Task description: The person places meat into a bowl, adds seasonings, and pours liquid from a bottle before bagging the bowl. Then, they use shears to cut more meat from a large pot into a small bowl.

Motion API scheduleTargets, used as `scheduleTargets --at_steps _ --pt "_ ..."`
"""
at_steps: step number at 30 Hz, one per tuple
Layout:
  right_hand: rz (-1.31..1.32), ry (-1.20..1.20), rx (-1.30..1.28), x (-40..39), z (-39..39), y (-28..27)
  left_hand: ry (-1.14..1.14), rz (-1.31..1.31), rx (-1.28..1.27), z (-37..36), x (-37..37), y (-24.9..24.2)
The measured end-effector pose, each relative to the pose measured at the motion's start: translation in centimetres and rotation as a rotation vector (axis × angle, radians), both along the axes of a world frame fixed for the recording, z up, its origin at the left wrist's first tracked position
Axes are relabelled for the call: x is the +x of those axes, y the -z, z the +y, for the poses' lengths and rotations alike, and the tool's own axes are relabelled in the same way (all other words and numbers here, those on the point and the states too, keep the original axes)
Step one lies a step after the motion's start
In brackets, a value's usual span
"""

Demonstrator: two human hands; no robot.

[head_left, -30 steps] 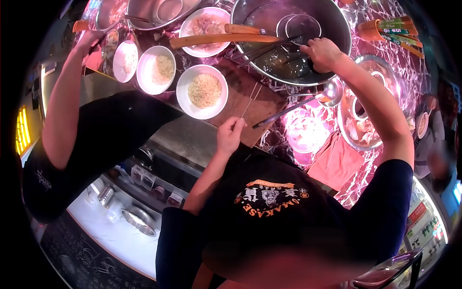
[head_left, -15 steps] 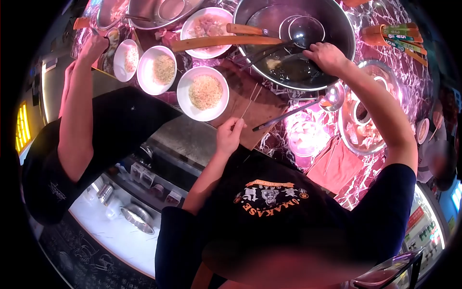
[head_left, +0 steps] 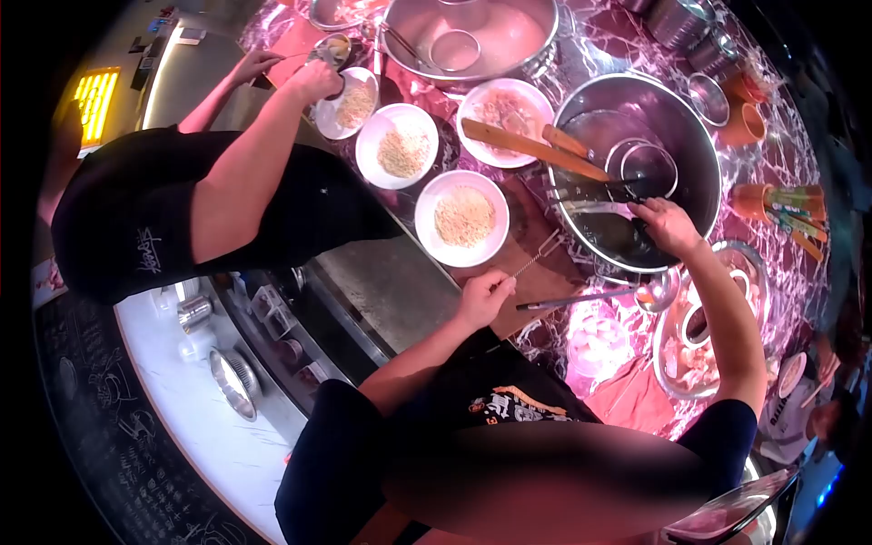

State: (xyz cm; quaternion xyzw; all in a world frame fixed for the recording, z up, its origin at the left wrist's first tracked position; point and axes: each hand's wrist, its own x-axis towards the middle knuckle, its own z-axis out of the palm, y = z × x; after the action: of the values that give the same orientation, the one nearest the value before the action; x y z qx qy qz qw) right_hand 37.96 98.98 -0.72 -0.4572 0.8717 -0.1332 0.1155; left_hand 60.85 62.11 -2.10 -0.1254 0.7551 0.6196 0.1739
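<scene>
My left hand (head_left: 486, 298) is closed around the twisted handle of a thin two-pronged fork (head_left: 532, 261), whose prongs point up toward the large metal pot (head_left: 716, 186). My right hand (head_left: 668, 225) reaches over the near side of that pot, fingers bent down inside it. Whatever those fingers grip is hidden. Dark liquid, a round strainer ring (head_left: 676, 173) and wooden-handled tools (head_left: 536, 150) are in the pot. Left of the fork stands a white bowl (head_left: 425, 222) of pale, crumbly food. A ladle (head_left: 581, 298) lies below the pot.
More white bowls (head_left: 365, 163) line the counter's left edge, where a co-worker's hand (head_left: 316, 82) works. Behind is a second pot (head_left: 554, 32) with pinkish liquid. To the right are an oval tray (head_left: 765, 300) of food, a red cloth (head_left: 631, 395) and a cup of coloured-handled utensils (head_left: 749, 202).
The view has swung, so the counter sits further right and lower. The co-worker's hands have come together over the farthest bowl. My left hand still holds the fork; my right stays at the pot.
</scene>
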Motion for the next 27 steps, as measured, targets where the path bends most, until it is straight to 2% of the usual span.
scheduleTargets --at_steps 9,13,15,16,17,23,27 --pt "-0.133 0.111 -0.073 3.2 2.2 -6.0 0.030 0.057 0.020 -0.9 -1.5 -1.5" --pt "-0.166 0.239 -0.119 6.4 3.1 -8.2 0.097 0.118 -0.020 -1.1 -2.9 -2.7" --pt "-0.216 0.318 -0.138 7.3 3.8 -7.9 0.128 0.042 -0.077 -1.1 -4.0 -4.7" --pt "-0.210 0.339 -0.156 7.8 3.8 -8.0 0.152 0.064 -0.163 -1.4 -4.2 -4.6" --pt "-0.207 0.358 -0.173 8.6 4.0 -8.1 0.175 0.272 -0.254 -1.4 -4.7 -4.8" --pt "-0.141 0.463 -0.121 12.9 5.8 -7.8 0.326 0.268 -0.408 1.6 -7.4 -6.8" --pt "-0.096 0.546 -0.176 16.1 7.1 -7.9 0.256 0.330 -0.368 4.3 -6.1 -6.9"
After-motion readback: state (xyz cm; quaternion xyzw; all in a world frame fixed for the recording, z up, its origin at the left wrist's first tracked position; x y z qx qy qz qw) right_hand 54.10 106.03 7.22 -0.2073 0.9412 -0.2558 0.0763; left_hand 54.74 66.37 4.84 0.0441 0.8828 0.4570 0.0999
